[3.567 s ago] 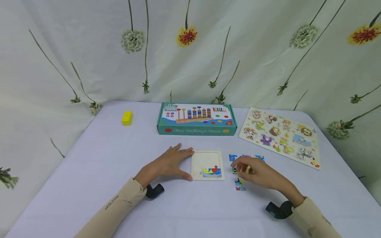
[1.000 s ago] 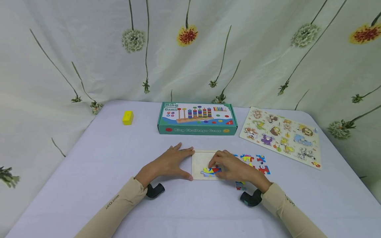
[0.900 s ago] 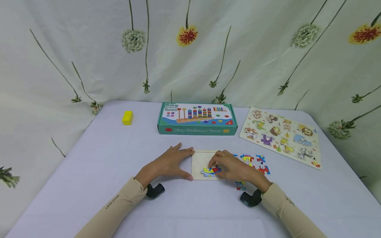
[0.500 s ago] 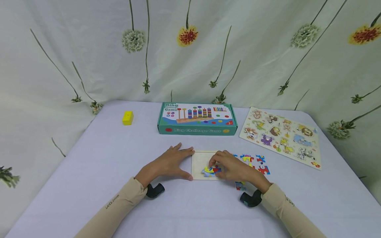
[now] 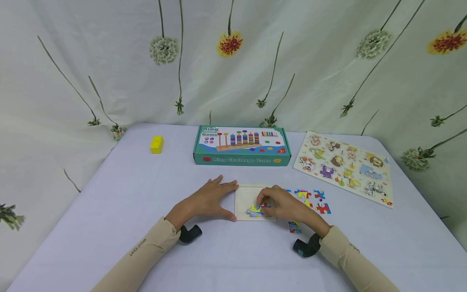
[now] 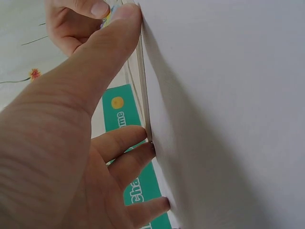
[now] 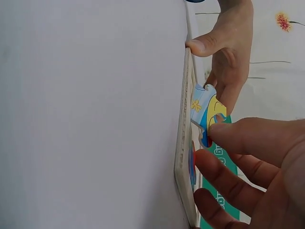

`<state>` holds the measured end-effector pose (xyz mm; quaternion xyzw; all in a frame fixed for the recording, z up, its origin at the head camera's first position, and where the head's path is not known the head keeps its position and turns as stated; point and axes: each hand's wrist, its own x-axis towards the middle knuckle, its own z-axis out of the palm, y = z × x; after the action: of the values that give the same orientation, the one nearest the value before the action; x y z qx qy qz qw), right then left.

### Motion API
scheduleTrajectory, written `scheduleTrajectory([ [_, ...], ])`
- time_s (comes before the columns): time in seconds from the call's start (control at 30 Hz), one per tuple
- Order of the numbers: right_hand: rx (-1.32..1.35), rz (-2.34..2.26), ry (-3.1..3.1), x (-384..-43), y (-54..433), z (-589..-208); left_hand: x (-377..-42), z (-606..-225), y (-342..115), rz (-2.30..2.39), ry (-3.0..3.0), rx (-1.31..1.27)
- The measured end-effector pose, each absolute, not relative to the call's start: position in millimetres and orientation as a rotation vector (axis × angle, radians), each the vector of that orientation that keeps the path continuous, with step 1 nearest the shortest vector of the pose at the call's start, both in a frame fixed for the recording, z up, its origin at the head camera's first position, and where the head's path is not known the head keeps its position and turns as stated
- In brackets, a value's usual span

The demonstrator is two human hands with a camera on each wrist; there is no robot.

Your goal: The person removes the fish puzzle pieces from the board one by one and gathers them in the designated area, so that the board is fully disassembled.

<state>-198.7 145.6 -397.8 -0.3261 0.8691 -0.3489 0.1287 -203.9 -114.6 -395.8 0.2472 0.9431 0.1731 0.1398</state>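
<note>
My right hand (image 5: pixel 282 205) pinches a blue-and-yellow jigsaw piece (image 7: pixel 206 112) between thumb and fingers. The right wrist view shows this piece tilted up off the square wooden puzzle board (image 5: pixel 242 196). Beneath the fingers, a red-and-blue piece (image 7: pixel 192 164) lies in the board. My left hand (image 5: pixel 209 202) is spread along the board's left side, its thumb (image 6: pixel 125 19) touching the near corner and a finger at the far one. Several loose jigsaw pieces (image 5: pixel 322 208) lie to the right of the board, some hidden behind my right hand.
A green Ring Challenge Game box (image 5: pixel 242 160) stands behind the puzzle board. At the back right lies a large animal puzzle board (image 5: pixel 355 183). A yellow block (image 5: pixel 156 144) sits at the back left of the white-covered table (image 5: pixel 219 259).
Since the oldest frame, my right hand has moved left from the loose pieces to the board. In the last half second its fingers shifted slightly with the piece. The left hand has stayed put.
</note>
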Motion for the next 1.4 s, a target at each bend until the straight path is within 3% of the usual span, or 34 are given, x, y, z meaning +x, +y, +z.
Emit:
scheduleTrajectory([
  [1.4, -0.854, -1.309, 2.341, -200.8, 152.7, -387.2, -203.3, -395.5, -114.1, 0.492, 2.724, 0.701],
])
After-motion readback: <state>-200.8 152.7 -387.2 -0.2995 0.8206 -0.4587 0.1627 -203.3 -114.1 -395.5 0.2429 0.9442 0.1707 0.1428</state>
